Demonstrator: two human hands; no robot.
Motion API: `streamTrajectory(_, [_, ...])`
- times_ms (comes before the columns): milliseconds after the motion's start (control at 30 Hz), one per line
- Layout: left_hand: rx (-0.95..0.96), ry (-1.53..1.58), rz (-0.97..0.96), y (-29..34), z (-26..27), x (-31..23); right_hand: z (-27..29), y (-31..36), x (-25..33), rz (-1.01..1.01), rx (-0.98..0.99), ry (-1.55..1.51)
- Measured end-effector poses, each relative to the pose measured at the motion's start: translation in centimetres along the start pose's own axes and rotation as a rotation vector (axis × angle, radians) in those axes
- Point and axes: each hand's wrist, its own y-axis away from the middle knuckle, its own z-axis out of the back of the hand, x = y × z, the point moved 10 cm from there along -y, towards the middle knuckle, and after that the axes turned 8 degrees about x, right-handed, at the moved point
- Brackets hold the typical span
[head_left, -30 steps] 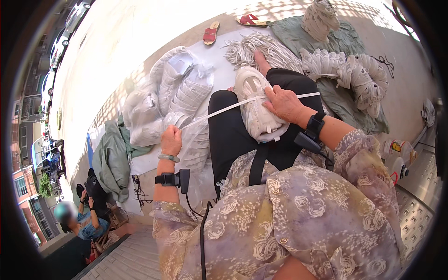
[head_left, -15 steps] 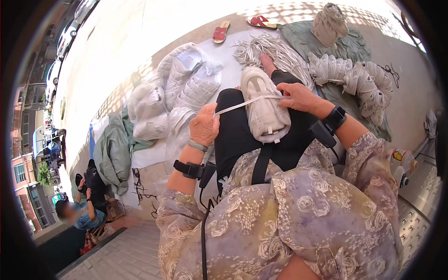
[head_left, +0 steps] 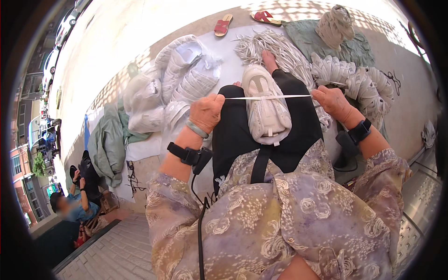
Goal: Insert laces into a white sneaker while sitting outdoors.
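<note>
A white sneaker [head_left: 268, 116] rests on my lap between my thighs, its toe pointing away from me. Across its upper runs a flat white shoelace [head_left: 294, 96], drawn straight out to both sides. My left hand [head_left: 206, 111] is closed in a fist around one end, left of the shoe. At the other side my right hand [head_left: 332, 103] pinches the opposite end between thumb and finger, above my right thigh. Where the lace crosses the shoe's tongue it looks looped or crossed, too small to make out exactly.
Beyond my foot lies a heap of loose white laces [head_left: 275, 49]. Bundles of pale shoe parts [head_left: 368, 86] lie at the right, plastic-wrapped white stacks [head_left: 186, 70] at the left. Red sandals [head_left: 223, 25] sit farther off. Another person [head_left: 77, 200] sits at the lower left.
My hands have moved apart, the right one outward to the right. The lace, slanted and slightly curved before, is now stretched straight and level across the sneaker.
</note>
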Motion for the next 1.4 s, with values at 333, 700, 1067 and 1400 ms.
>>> streamTrajectory(333, [-0.008,-0.523,0.535,16.1,12.8,22.9,9.5,13.6,-15.3,-0.367,-0.200,0.122])
streamTrajectory(700, [-0.153,-0.512,0.672,16.7,22.3,27.2,15.3,17.0,-16.3,-0.548,-0.223,0.173])
streamTrajectory(1067, [-0.120,-0.653,0.475,17.6,23.8,25.2,-1.7,-6.5,3.8,0.072,-0.194,-0.241])
streamTrajectory(1400, [-0.099,-0.580,0.573,21.3,23.0,26.5,-2.3,-8.3,2.9,-0.005,-0.070,-0.458])
